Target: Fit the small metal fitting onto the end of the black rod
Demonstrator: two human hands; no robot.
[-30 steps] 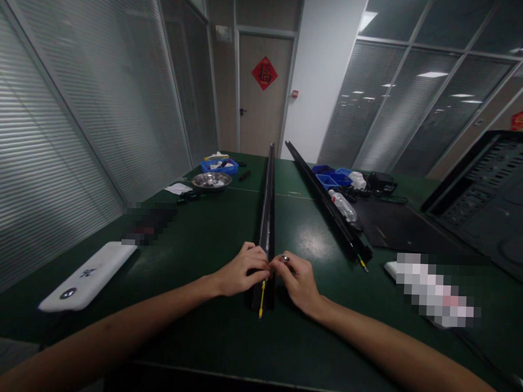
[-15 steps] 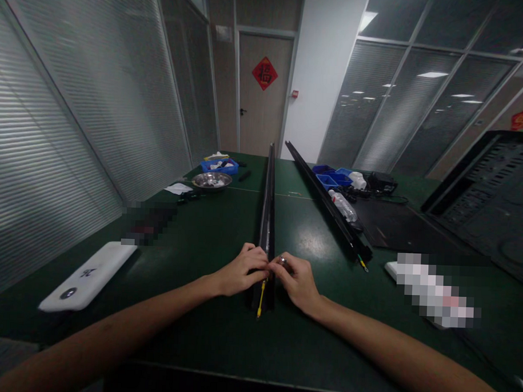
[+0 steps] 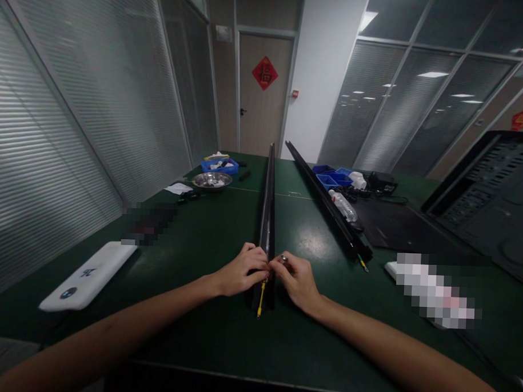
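Observation:
A long black metal rail (image 3: 267, 213) lies lengthwise on the green table, its near end between my hands. My left hand (image 3: 244, 271) is closed at the rail's left side, its fingers curled over the top and thumb beside them. My right hand (image 3: 296, 279) meets it from the right, thumb and forefinger pinched together over the rail. Whatever the fingertips hold is too small and hidden to make out. A short yellow wire (image 3: 261, 299) with a ring terminal at its free end runs out below my fingertips along the rail.
A second black rail (image 3: 325, 198) with a green-yellow wire (image 3: 362, 262) lies at the right. Beyond it are blue bins (image 3: 326, 181) and a plastic bottle (image 3: 343, 206). A metal bowl (image 3: 211, 181) stands at the far left; a white device (image 3: 89, 277) lies nearer.
My right hand's fingertips have shifted very slightly. Both hands otherwise stay at the same spot on the rail, and the rail and yellow wire look unmoved.

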